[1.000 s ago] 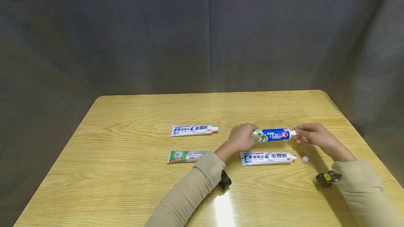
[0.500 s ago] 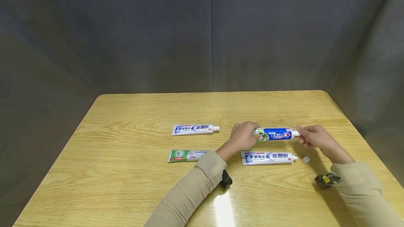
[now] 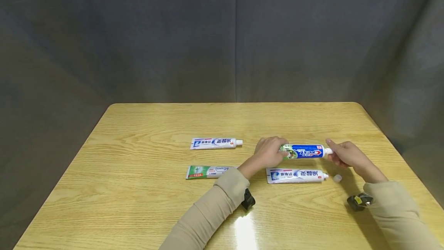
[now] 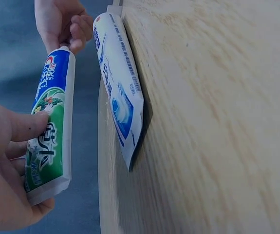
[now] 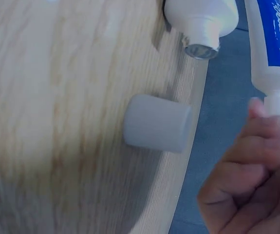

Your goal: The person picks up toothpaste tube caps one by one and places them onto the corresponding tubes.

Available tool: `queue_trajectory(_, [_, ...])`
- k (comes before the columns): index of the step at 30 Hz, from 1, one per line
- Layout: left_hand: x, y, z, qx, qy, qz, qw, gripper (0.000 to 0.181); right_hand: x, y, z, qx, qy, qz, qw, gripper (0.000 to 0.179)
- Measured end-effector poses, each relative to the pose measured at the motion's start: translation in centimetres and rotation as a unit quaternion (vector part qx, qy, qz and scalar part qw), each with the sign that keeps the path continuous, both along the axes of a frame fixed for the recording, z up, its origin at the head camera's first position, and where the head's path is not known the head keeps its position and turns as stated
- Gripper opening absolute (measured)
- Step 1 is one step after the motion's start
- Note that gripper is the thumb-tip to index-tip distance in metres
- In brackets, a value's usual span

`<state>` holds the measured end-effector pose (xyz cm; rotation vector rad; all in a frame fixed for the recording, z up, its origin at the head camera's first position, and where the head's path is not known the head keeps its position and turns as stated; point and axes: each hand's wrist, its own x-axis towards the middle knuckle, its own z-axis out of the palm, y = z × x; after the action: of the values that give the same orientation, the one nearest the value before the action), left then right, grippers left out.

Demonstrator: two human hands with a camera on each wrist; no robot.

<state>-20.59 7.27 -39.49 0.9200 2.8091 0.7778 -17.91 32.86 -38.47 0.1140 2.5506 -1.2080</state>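
Observation:
My left hand [image 3: 270,152] grips the flat tail half of a blue and green toothpaste tube [image 3: 305,151], held level above the table with its neck to the right. In the left wrist view the thumb [image 4: 25,126] lies across the tube's printed face. At the other end, the fingers of my right hand [image 3: 348,154] pinch the tube's small white cap [image 5: 276,108]. Just below, a white and blue toothpaste tube [image 3: 295,175] lies on the table with its nozzle [image 5: 201,48] uncovered. Beside that nozzle rests a loose white cap [image 5: 157,123].
Another white and blue toothpaste tube [image 3: 216,143], capped, lies farther back on the left. A green and white tube [image 3: 204,171] is partly hidden behind my left sleeve. The wooden table [image 3: 121,196] ends at a dark curtain [image 3: 173,41].
My right fingers have shifted their hold around the cap, and the thumb now points more upward. The left hand keeps its grip on the tube. The tubes on the table have stayed put.

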Motion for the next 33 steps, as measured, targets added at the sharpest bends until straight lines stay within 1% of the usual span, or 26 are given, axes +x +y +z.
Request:
queue_trajectory(2, [0.0, 0.0, -0.1, 0.000, 0.002, 0.000, 1.0000, 0.036, 0.1, 0.0, 0.0, -0.007, 0.007, -0.001, 1.0000, 0.057])
queue_trajectory(5, [0.0, -0.1, -0.1, -0.002, 0.003, 0.003, 1.0000, 0.036, 0.2, 0.1, -0.1, -0.034, 0.024, 0.001, 0.9991, 0.056])
queue_trajectory(7, [0.0, -0.1, -0.2, -0.003, 0.004, 0.004, 1.0000, 0.036, 0.3, 0.3, -0.1, -0.058, 0.035, 0.010, 0.9977, 0.057])
queue_trajectory(9, [0.0, -0.2, -0.2, -0.002, 0.003, 0.005, 1.0000, 0.036, 0.4, 0.6, -0.2, -0.079, 0.043, 0.019, 0.9957, 0.055])
queue_trajectory(11, [0.0, -0.2, -0.2, -0.002, 0.003, 0.005, 1.0000, 0.036, 0.5, 1.1, -0.2, -0.107, 0.044, 0.030, 0.9928, 0.047])
queue_trajectory(15, [0.0, -0.2, -0.3, 0.001, -0.002, 0.006, 1.0000, 0.036, 0.7, 1.9, -0.4, -0.170, 0.033, 0.043, 0.9840, 0.018])
queue_trajectory(17, [0.0, -0.2, -0.3, 0.002, -0.005, 0.006, 1.0000, 0.036, 0.7, 2.0, -0.5, -0.193, 0.030, 0.046, 0.9797, 0.012])
queue_trajectory(18, [-0.1, -0.2, -0.3, 0.002, -0.006, 0.006, 1.0000, 0.036, 0.8, 2.0, -0.5, -0.199, 0.031, 0.050, 0.9782, 0.013])
queue_trajectory(19, [0.0, -0.2, -0.3, 0.003, -0.006, 0.006, 1.0000, 0.036, 0.8, 2.0, -0.5, -0.200, 0.033, 0.052, 0.9779, 0.013])
queue_trajectory(21, [0.0, -0.2, -0.2, 0.004, -0.006, 0.006, 1.0000, 0.036, 0.8, 1.9, -0.5, -0.185, 0.035, 0.050, 0.9808, 0.017])
queue_trajectory(25, [0.1, -0.2, -0.1, 0.009, 0.001, 0.004, 1.0000, 0.036, 0.8, 1.4, -0.4, -0.121, 0.029, 0.038, 0.9914, 0.038])
queue_trajectory(27, [0.1, -0.2, 0.0, 0.011, 0.004, 0.003, 0.9999, 0.036, 0.8, 1.2, -0.3, -0.099, 0.026, 0.034, 0.9942, 0.047])
queue_trajectory(29, [0.1, -0.2, 0.1, 0.012, 0.008, 0.002, 0.9999, 0.036, 0.7, 1.1, -0.3, -0.087, 0.021, 0.029, 0.9955, 0.052])
queue_trajectory(33, [0.1, -0.2, 0.2, 0.013, 0.010, 0.000, 0.9999, 0.035, 0.6, 0.9, -0.3, -0.080, 0.012, 0.020, 0.9965, 0.055])
